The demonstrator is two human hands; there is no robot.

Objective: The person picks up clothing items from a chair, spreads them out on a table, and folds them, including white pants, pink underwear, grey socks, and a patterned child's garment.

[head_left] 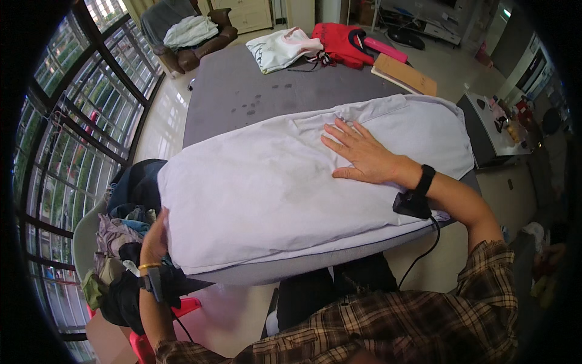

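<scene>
A white garment or cloth (pixel 254 195), folded long with some wrinkles, lies across the near part of a table with a grey cover (pixel 218 100). My right hand (pixel 359 152) rests palm down on its upper right part, fingers spread. At the cloth's left end is my left hand (pixel 159 234), blurred and partly hidden by the edge; whether it grips the cloth cannot be told. A black wristband holds a small black device (pixel 411 204) at my right wrist, with a cable hanging down. My left wrist bears a gold bracelet and another dark device.
At the far side lie a white printed garment (pixel 282 48), a red garment (pixel 338 43), a pink case (pixel 386 49) and a brown folder-like item (pixel 404 73). Mixed clothes (pixel 122 245) fill a chair at left. A low cabinet (pixel 493 132) stands at right.
</scene>
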